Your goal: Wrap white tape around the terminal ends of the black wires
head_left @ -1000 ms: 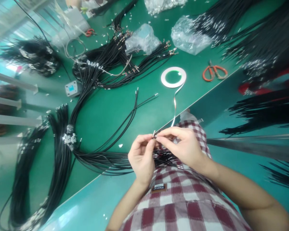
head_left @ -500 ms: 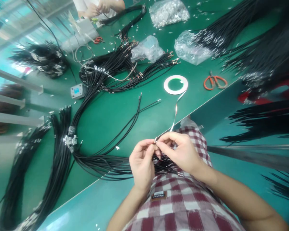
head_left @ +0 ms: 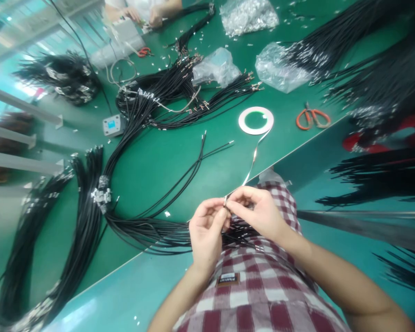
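Left hand (head_left: 205, 240) and right hand (head_left: 259, 214) pinch 1 small metal terminal (head_left: 225, 200) together, over a black wire bundle (head_left: 155, 234).

Long green-topped workbench under window light, factory-style setup

The green bench top (head_left: 159, 184) runs diagonally across the whole shot and has a pale edge along its near side. Below that edge there's a glossy teal surface (head_left: 124, 288) with bright light reflecting off it, though I can't tell if it's floor or a lower shelf. Over on the left, grey metal rails (head_left: 20, 162) stick out, and daylight seems to come in from a bright patch (head_left: 22, 90) beside them. On the right, a long grey metal bar (head_left: 359, 226) crosses the teal.
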Demonstrator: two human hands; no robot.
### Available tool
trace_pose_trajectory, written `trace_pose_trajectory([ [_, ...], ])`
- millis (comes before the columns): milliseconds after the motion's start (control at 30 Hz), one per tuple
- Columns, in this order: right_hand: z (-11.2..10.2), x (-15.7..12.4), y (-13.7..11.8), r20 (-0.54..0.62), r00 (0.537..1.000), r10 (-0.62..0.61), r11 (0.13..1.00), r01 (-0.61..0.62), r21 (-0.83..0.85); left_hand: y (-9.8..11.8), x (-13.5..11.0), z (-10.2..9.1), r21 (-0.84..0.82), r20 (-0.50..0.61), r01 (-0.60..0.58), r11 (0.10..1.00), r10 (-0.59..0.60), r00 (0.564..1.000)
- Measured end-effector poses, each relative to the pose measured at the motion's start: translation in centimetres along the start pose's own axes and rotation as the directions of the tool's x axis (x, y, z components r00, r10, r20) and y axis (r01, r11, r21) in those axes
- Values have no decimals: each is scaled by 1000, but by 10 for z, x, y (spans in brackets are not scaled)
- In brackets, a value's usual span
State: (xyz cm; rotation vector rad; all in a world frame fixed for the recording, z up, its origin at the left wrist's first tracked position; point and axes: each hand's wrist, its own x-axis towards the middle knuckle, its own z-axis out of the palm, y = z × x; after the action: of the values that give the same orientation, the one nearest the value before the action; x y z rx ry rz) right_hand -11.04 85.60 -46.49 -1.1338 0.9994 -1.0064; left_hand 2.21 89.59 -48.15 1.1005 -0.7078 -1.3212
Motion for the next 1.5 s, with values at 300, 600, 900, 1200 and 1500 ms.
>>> trace_pose_trajectory([
  [300, -6, -5, 0, 13, 992, -122, 964, 122, -236, 8, 2, -4, -87, 20, 122, 989, -121, 992],
  [600, -1, 0, 2, 17, 983, -181, 932, 177, -315, 11, 6, -10, -181, 99, 256, 949, -242, 965],
  [900, 5, 5, -4, 46, 997, -68, 950, 79, -303, 16, 9, -11, -199, 139, 315, 928, -291, 947],
  [1200, -1, 14, 2, 129, 991, 38, 983, -14, -182, 17, 9, -16, -90, 184, 370, 924, -350, 918],
  [1500, -4, 9, 2, 141, 988, -56, 961, 92, -259, 14, 3, -11, -116, 171, 298, 948, -276, 946],
])
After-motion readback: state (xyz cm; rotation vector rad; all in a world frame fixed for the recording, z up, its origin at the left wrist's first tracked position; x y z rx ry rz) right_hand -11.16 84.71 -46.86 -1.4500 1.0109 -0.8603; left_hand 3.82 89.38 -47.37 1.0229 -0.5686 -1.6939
